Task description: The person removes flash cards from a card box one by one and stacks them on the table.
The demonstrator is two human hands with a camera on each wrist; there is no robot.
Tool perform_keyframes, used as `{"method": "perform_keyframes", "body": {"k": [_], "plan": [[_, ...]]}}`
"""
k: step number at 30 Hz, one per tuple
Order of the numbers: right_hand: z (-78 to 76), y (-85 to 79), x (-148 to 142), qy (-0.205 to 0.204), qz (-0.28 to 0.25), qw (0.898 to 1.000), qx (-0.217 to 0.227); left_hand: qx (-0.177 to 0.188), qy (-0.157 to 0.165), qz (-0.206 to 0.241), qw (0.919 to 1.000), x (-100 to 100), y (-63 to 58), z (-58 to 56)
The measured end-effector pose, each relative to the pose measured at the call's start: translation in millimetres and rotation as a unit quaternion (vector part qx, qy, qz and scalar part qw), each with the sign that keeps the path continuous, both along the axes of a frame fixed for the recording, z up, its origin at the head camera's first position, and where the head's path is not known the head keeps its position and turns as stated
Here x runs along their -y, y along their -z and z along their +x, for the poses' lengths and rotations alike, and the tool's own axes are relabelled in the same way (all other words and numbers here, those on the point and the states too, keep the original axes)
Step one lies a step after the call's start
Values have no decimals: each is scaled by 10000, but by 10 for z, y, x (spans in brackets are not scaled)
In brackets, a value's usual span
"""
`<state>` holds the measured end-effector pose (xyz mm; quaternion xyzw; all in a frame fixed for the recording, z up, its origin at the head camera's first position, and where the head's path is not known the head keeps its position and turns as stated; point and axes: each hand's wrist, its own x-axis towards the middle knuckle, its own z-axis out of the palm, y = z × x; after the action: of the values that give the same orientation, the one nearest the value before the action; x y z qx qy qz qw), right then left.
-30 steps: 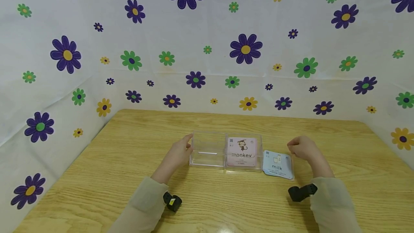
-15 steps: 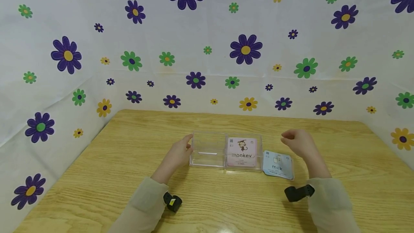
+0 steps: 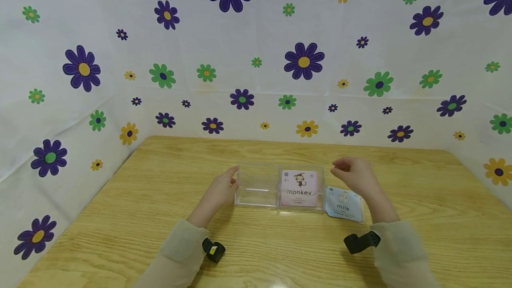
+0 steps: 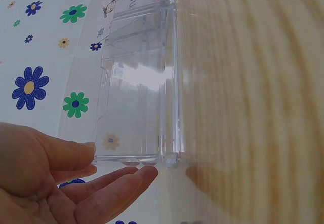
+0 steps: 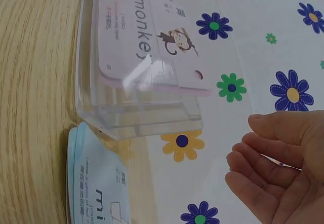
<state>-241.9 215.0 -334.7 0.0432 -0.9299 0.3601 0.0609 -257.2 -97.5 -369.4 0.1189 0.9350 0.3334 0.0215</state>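
Note:
A clear plastic box [image 3: 257, 197] with two compartments stands on the table. Pink cards, the front one reading "monkey" [image 3: 299, 188], lean in its right compartment; the left compartment holds nothing. My left hand [image 3: 219, 192] is at the box's left end, its thumb at the edge and its fairly straight fingertips against the end wall [image 4: 134, 159]. Right of the box lies a stack of light blue "milk" cards [image 3: 344, 203]. Above and behind that stack hovers my right hand [image 3: 356, 177], fingers loosely bent and holding nothing, apart from the box in the right wrist view.
The wooden table [image 3: 248, 252] extends around the box on all sides. Behind it hangs a white cloth [image 3: 256, 26] printed with flowers, which also rises along the left and right. A black wrist camera [image 3: 361, 242] is strapped to the right wrist.
My right hand has moved left from beside the milk cards, rising a little, toward the box's right end. The left hand, the box and the cards stay where they were.

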Motion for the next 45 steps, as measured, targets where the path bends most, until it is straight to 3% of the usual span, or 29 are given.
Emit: {"method": "perform_keyframes", "body": {"k": [9,19,29,45], "plan": [[-19,55,155,-277,-48,9989,-385,-25,13,4,10000,-3,-1,3],[-58,175,279,-415,-101,9980,-468,-40,27,47,10000,-2,5,7],[-47,181,346,-621,-64,9966,-547,41,-94,-8,9999,-11,-12,14],[-44,194,372,-530,16,9965,-647,51,-60,7,10000,-11,-16,15]]}}
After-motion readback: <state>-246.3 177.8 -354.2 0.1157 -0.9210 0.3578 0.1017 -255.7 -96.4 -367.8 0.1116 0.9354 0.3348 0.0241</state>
